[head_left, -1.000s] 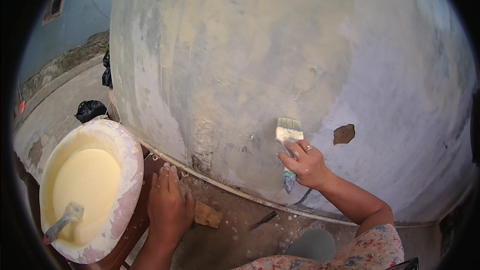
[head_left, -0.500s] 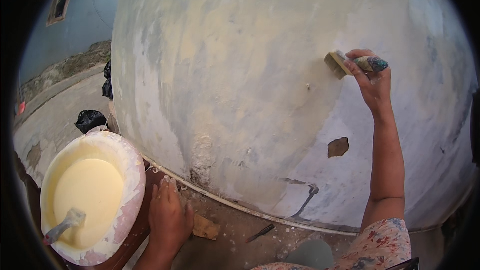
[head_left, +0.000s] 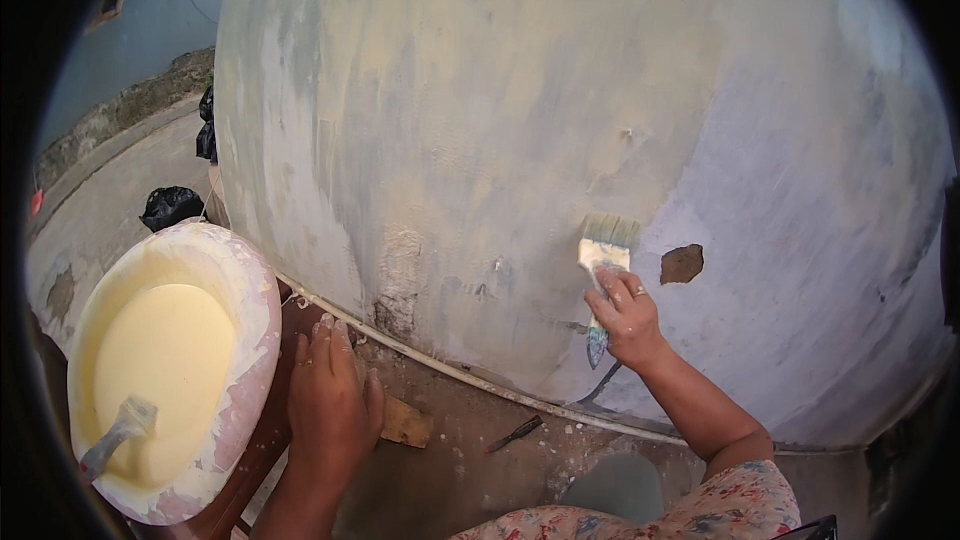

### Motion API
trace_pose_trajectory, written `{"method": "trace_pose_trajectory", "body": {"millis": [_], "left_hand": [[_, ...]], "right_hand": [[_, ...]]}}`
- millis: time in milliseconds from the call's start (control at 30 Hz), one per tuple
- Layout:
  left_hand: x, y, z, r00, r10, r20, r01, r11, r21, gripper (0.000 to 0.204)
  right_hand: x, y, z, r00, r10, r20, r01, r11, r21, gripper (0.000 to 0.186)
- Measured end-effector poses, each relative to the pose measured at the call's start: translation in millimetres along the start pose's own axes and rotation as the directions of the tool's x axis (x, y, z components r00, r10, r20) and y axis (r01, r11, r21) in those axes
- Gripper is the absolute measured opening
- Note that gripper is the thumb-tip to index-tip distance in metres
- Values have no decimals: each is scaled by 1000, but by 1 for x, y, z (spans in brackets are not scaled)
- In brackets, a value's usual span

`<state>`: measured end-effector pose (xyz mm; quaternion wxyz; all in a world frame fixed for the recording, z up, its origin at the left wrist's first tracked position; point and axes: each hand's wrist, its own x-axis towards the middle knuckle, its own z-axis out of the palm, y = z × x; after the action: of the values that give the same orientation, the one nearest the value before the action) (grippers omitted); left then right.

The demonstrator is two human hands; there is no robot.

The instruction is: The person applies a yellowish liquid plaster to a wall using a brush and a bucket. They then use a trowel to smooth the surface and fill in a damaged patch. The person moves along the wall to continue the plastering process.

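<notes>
My right hand (head_left: pixel 628 318) grips a flat paintbrush (head_left: pixel 603 256) by its handle, bristles up and pressed against the lower part of a patchy grey and cream wall (head_left: pixel 520 110). A ring shows on one finger. My left hand (head_left: pixel 330 402) rests flat, palm down, on the dusty brown floor by the foot of the wall and holds nothing. Just to its left stands a wide paint-smeared bucket (head_left: pixel 250 310) of cream paint with a second brush (head_left: pixel 118 437) standing in it.
A brown hole (head_left: pixel 682 263) breaks the plaster right of the paintbrush. A thin pipe (head_left: pixel 470 377) runs along the wall's foot. A yellowish scrap (head_left: pixel 405 422) and a small dark tool (head_left: pixel 515 433) lie on the floor. Black bags (head_left: pixel 170 205) sit at the left.
My right hand swept the paintbrush from low on the wall up to the upper right, then brought it back down beside the brown hole. My left hand stayed planted on the floor.
</notes>
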<state>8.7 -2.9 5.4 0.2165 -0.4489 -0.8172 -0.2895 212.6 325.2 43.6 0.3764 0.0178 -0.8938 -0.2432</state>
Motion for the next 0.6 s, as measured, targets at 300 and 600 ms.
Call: {"method": "trace_pose_trajectory", "body": {"millis": [300,600], "left_hand": [[3,0,6,999,-43,-11,43,999,-8,60],[-2,-4,4,998,-25,-52,28,998,58,59]], "right_hand": [[18,-18,36,930,48,365,-229,852,471,19],[88,-13,20,975,18,-221,-5,998,59,31]]}}
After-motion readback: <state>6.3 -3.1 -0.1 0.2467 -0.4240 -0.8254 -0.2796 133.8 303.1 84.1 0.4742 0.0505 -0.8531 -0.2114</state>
